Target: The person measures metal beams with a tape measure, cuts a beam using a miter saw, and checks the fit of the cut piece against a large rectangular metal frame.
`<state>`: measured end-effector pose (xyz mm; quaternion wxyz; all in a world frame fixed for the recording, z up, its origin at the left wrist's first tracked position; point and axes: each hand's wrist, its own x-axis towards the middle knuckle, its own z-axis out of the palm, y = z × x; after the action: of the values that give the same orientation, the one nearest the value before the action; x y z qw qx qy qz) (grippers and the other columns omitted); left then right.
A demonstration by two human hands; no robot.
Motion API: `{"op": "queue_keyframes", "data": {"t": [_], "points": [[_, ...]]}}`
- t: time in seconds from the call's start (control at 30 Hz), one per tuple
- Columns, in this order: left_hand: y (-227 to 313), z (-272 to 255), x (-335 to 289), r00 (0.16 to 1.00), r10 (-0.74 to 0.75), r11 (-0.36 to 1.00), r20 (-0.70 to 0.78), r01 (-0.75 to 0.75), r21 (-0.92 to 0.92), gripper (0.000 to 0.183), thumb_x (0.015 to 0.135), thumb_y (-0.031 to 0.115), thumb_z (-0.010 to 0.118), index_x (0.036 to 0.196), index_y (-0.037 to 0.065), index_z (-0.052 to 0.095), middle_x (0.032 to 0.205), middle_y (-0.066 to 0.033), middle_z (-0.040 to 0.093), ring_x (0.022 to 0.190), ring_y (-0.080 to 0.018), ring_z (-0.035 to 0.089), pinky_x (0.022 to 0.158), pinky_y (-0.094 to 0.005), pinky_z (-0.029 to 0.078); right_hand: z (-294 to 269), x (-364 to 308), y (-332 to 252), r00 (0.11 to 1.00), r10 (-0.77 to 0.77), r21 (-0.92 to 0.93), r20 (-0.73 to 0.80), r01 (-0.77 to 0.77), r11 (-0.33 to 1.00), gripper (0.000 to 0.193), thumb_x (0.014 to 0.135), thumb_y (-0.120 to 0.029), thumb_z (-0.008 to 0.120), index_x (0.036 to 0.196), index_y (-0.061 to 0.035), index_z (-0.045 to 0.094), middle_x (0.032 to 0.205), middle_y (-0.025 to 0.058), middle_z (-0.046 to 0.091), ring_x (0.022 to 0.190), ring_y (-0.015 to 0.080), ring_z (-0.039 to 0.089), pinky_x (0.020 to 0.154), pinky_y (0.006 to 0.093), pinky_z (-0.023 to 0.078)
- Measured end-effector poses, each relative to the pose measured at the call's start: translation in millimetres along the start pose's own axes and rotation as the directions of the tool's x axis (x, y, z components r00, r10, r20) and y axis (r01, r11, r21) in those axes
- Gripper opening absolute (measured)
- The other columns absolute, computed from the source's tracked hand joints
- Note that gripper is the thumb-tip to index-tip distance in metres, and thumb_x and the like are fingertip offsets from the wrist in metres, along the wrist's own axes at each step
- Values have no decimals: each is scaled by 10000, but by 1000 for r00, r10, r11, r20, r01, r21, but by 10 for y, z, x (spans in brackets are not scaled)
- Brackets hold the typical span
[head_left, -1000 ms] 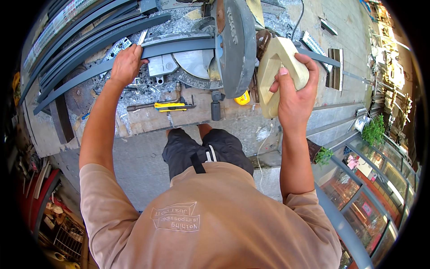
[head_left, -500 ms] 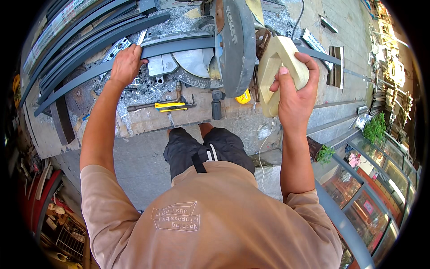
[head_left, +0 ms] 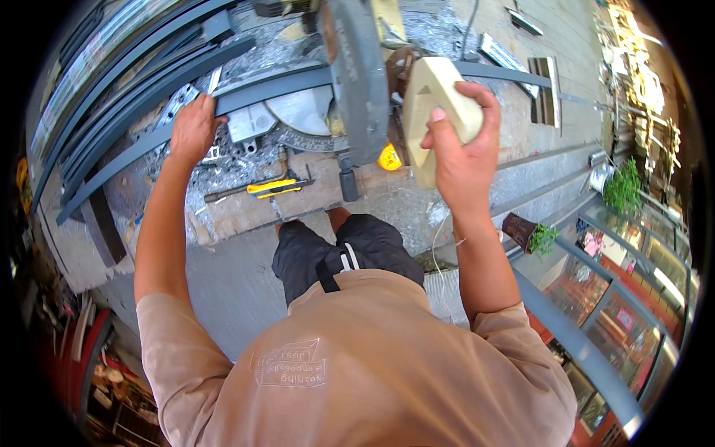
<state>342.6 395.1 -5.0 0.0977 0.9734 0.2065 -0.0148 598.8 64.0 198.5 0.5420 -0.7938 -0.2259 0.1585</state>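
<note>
My left hand (head_left: 195, 128) is closed around a long dark grey metal profile (head_left: 275, 88), pressing it down left of the saw. The profile lies across the bed (head_left: 250, 121) of a miter saw and passes behind its grey blade guard (head_left: 361, 89). Beyond the guard, a grey length (head_left: 506, 72) runs on to the right. My right hand (head_left: 468, 153) grips the saw's cream-coloured handle (head_left: 430, 93), thumb on its near inner side. The guard hides the blade and the spot where it meets the profile.
More grey profiles (head_left: 149, 93) are stacked at the far left. Metal chips litter the bench. A yellow utility knife (head_left: 272, 188), a socket wrench (head_left: 238, 191) and a yellow tape measure (head_left: 389, 157) lie near its front edge. A white cord (head_left: 439, 261) hangs below my right hand.
The saw, profile and both hands appear a little farther left as the whole view has shifted. Both hands keep their grips.
</note>
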Motion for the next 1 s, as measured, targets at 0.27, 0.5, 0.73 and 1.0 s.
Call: {"op": "queue_keyframes", "data": {"t": [0.27, 0.5, 0.73, 1.0], "points": [[-159, 251, -67, 1000, 1, 1000, -31, -2, -24, 415, 888, 175, 808, 1157, -18, 557, 1088, -241, 638, 1005, -470, 624, 855, -548, 485, -63, -106, 161, 999, 18, -81, 28, -16, 997, 437, 956, -180, 752, 1330, -163, 527, 1054, 137, 724, 943, 251, 729, 851, 390, 577], [-109, 256, -15, 998, 58, 998, -18, -58, 9, 303, 939, 147, 739, 1018, -33, 509, 1013, -264, 602, 976, -503, 593, 833, -578, 449, -123, -293, 412, 1000, 0, -34, -24, -1, 999, 413, 934, -176, 761, 1292, -169, 554, 1055, 158, 747, 941, 391, 758, 838, 438, 586], [-126, 205, -43, 998, 57, 998, -24, -57, 13, 288, 954, 142, 728, 1016, -27, 503, 1015, -266, 602, 957, -515, 587, 831, -584, 446, 27, -421, 767, 987, -141, -57, -81, 137, 989, 406, 916, -188, 780, 1264, -161, 572, 1022, 153, 747, 925, 384, 757, 816, 447, 590], [-158, 220, -1, 996, 74, 997, -42, -72, 34, 311, 950, 188, 745, 998, -27, 525, 987, -267, 620, 933, -515, 600, 813, -587, 453, -120, -93, 169, 996, -93, -17, 1, 93, 996, 432, 929, -233, 782, 1292, -136, 567, 949, 166, 755, 875, 353, 771, 782, 421, 594]]}}
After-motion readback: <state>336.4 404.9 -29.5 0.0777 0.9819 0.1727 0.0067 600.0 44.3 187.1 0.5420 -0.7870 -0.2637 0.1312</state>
